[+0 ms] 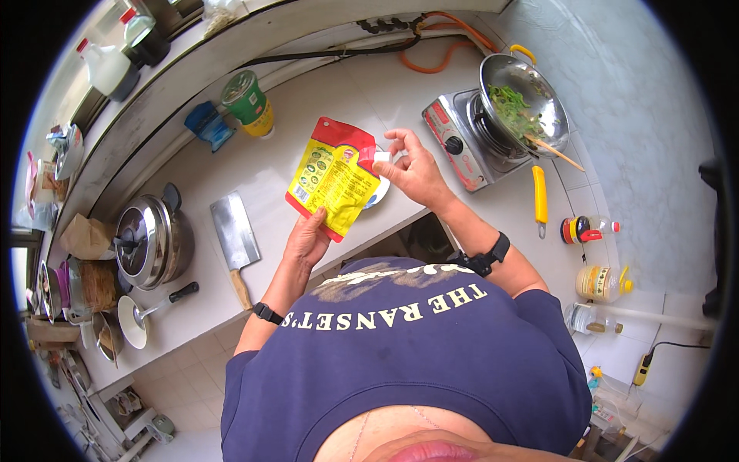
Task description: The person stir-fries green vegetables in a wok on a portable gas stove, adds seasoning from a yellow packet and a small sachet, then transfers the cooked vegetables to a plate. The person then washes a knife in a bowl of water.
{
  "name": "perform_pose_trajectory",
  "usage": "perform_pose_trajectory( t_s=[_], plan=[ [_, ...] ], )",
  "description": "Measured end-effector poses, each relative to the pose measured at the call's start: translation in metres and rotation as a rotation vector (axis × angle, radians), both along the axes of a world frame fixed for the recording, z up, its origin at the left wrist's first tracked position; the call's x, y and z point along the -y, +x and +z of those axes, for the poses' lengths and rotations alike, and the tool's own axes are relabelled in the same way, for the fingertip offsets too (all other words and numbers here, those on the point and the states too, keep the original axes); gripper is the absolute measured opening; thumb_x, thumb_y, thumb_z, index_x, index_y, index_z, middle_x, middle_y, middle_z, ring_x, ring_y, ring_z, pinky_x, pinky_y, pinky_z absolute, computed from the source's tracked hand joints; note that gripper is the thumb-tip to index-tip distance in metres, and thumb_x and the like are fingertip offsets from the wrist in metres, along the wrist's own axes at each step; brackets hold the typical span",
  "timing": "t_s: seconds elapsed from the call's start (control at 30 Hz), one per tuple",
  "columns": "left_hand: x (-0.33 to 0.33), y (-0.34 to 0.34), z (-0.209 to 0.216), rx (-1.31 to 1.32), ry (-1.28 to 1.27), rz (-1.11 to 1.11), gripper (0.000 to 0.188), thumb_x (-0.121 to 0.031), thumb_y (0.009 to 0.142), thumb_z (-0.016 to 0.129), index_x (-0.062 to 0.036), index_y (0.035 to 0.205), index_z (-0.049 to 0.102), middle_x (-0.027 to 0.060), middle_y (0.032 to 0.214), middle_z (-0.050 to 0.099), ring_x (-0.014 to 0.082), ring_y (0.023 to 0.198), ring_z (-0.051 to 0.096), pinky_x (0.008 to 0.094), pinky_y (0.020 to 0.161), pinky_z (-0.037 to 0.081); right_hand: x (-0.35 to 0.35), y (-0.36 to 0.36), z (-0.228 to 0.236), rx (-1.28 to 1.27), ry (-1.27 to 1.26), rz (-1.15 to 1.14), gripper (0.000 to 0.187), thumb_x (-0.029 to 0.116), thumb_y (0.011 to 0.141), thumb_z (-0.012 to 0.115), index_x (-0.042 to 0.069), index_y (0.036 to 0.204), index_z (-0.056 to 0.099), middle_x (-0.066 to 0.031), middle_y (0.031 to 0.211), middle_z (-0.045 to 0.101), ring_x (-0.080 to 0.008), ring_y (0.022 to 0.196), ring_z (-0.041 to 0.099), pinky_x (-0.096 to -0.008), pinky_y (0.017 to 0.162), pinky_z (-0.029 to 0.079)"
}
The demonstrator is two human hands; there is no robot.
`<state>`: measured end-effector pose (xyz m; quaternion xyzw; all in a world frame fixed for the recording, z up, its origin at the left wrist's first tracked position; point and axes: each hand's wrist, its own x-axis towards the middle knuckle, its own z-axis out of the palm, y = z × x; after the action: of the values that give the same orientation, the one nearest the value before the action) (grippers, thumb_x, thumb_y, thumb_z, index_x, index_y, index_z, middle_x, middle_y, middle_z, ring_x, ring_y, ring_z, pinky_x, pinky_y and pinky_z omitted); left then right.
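Observation:
A red and yellow pouch [331, 173] is held up over the counter in front of me. My left hand [306, 240] grips its bottom edge, thumb on the printed side. At the pouch's right upper corner is a white spout cap [382, 156], with the thumb and fingers of my right hand [419, 173] closed around it. Whether the cap sits on the spout or has come loose I cannot tell. Behind the pouch a white plate [378, 194] shows only in part.
Right, a wok [548, 98] with greens [512, 108] and a wooden-handled utensil [560, 153] stands on a portable gas stove [456, 142]. A cleaver [235, 229] and a lidded pot [178, 242] are at left. A green-yellow tub [248, 104] stands behind. Bottles [600, 283] line the far right.

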<state>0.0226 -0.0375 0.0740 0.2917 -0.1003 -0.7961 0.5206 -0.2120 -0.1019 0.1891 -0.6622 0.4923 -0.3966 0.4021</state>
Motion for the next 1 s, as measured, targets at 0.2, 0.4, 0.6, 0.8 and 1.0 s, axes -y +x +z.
perform_pose_trajectory(
  t_s=[0.2,0.4,0.6,0.8,1.0],
  plan=[
    [-0.003,0.018,-0.007,0.029,-0.018,0.005,0.05,-0.015,0.094,0.06,-0.0098,0.138,0.039,0.0074,0.136,0.051,0.0246,0.124,0.051,0.0437,0.106,0.041,0.002,0.024,-0.001,0.052,-0.042,0.065,0.036,0.006,0.09,0.061,0.003,0.122,0.046,-0.003,0.089,0.056,-0.0067,0.068,0.06,-0.0202,0.062,0.049],
    [-0.004,0.017,-0.009,0.037,-0.055,0.039,0.048,-0.013,0.093,0.06,-0.0075,0.137,0.04,0.0082,0.135,0.051,0.0248,0.123,0.051,0.0419,0.104,0.042,0.012,0.029,-0.015,0.031,0.034,-0.004,0.028,0.016,0.096,0.057,0.003,0.119,0.046,-0.0013,0.073,0.057,-0.0054,0.055,0.053,-0.02,0.052,0.045],
    [-0.002,0.009,-0.001,0.083,-0.069,0.11,0.048,-0.01,0.093,0.059,-0.0058,0.137,0.039,0.0093,0.134,0.052,0.0256,0.122,0.052,0.0428,0.102,0.044,0.03,0.023,-0.025,0.26,0.274,0.039,0.04,0.029,0.094,0.062,0.003,0.12,0.045,-0.0028,0.079,0.061,-0.0061,0.057,0.054,-0.0182,0.052,0.042],
    [0.006,0.0,0.014,0.06,-0.104,0.167,0.044,-0.012,0.093,0.061,-0.0068,0.133,0.044,0.0077,0.131,0.054,0.0242,0.122,0.052,0.0425,0.104,0.042,0.024,0.026,-0.027,0.198,0.44,0.2,0.045,0.028,0.086,0.073,-0.002,0.114,0.055,-0.0048,0.087,0.061,-0.0083,0.062,0.057,-0.0215,0.055,0.047],
    [0.008,-0.008,0.019,0.099,-0.161,0.169,0.045,-0.018,0.093,0.062,-0.0063,0.132,0.045,0.0081,0.131,0.055,0.0238,0.121,0.052,0.042,0.102,0.043,0.019,0.033,-0.029,0.308,0.566,0.206,0.023,0.021,0.089,0.069,0.002,0.102,0.064,0.0001,0.077,0.065,-0.005,0.057,0.055,-0.0195,0.051,0.044]
  ],
)
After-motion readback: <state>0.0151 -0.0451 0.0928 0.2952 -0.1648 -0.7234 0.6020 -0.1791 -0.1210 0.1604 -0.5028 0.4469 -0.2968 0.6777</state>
